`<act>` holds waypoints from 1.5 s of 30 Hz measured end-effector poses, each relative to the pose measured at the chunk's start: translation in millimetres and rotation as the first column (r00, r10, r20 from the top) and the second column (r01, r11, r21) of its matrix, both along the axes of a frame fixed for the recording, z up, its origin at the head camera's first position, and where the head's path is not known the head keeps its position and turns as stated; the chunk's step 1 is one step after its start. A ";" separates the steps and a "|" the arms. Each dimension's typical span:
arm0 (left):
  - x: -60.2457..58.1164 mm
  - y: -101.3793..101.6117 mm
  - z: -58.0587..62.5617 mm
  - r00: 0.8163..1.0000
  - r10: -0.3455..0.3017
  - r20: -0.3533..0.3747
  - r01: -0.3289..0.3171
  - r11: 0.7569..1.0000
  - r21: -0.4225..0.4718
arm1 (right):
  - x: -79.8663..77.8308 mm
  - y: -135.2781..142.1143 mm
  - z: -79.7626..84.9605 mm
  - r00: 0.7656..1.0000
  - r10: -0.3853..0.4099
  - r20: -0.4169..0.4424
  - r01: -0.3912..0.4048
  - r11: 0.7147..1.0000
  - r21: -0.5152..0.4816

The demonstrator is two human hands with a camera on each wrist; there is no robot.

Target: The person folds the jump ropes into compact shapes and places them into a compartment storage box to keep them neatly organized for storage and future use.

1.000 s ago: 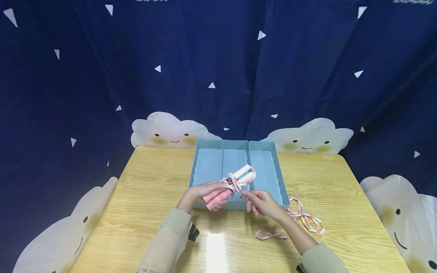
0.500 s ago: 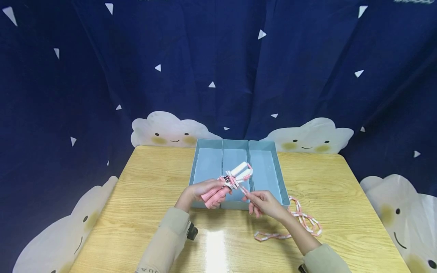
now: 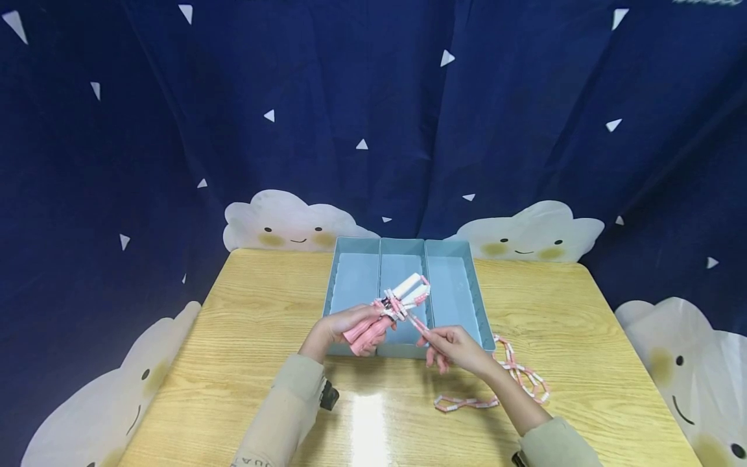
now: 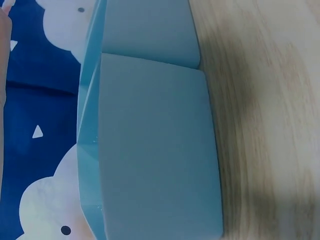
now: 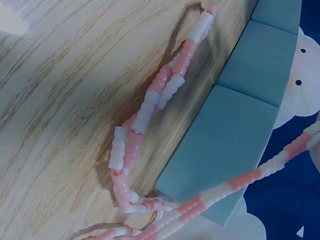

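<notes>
Head view: left hand (image 3: 345, 324) grips handles (image 3: 367, 334); right hand (image 3: 458, 349) pinches rope (image 3: 417, 322). Likely wrapping step; next turn calls for tension.

Left fingers (image 3: 363, 314) grip two handles (image 3: 373, 335) (pink and white) while right fingers (image 3: 439, 335) pinch the beaded rope (image 3: 416, 322).

Bright, fairly even light, with one harsh glare on the table (image 3: 274, 311).
In the head view, white reflection washes out the near wood against a dark curtain (image 3: 344, 84); the left wrist view looks soft, shadow beside the bins (image 4: 157, 145); in the right, the beaded rope (image 5: 146, 110) casts brownish shadows.
</notes>
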State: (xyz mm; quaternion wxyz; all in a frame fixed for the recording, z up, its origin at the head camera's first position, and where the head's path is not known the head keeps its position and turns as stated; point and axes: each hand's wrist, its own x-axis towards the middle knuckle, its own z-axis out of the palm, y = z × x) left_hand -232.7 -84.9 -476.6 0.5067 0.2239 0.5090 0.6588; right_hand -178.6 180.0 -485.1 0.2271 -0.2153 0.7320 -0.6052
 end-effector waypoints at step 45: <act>-1.8 -3.8 -6.0 0.991 0.133 -0.030 -0.133 0.991 -0.014 | 9.2 0.2 41.5 0.979 0.123 -0.162 -0.113 0.991 0.072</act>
